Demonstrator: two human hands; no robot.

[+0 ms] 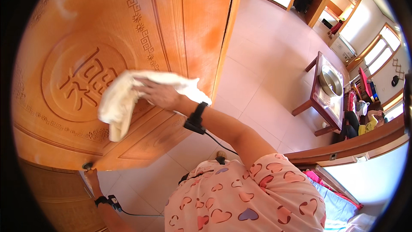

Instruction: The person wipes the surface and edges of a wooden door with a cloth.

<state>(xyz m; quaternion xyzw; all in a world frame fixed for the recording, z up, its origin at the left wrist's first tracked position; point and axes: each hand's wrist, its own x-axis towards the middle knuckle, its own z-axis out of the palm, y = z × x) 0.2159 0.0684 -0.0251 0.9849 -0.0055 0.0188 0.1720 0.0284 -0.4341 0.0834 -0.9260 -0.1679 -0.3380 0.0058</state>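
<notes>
A carved wooden door (167, 16) with a round raised character panel fills the left of the head view. My right hand (157, 93), a black band on its wrist, presses a white cloth (120, 109) on the door face beside that panel. The cloth hangs in loose folds to both sides of the fingers and is partly blurred. At the door's edge, lower left, my left hand (91, 175) is closed around the round metal door knob (87, 166). Part of the left fingers is hidden.
A low wooden table (317, 93) bearing a metal basin (331, 80) stands on the tiled floor at the right. Beyond it, a person in yellow (367, 127) sits. Another person (302, 1) is in a far doorway. The wooden door frame (354, 145) crosses at lower right.
</notes>
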